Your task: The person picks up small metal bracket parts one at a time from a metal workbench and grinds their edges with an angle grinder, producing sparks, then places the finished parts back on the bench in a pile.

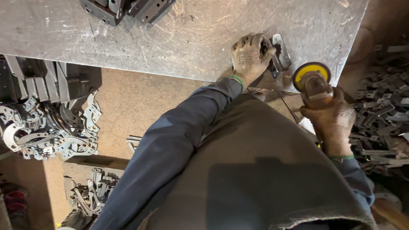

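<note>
Scratched grey steel workbench [179, 38] fills the top of the view, over a dusty workshop floor. At its near edge the left hand [248, 55], in a soiled work glove, has its fingers clamped on a small grey bent-metal bracket [279, 54], pinning it to the plate. The right hand [332, 121], gloved too, is wrapped tight around an angle grinder with a yellow-rimmed disc [312, 76], held just beside the bracket and apart from it. Judging from the heaps, much remains: a big pile of dark flat metal pieces [383, 110] lies right, curved pale brackets [47, 127] left. Whether this bracket is already ground cannot be told.
</note>
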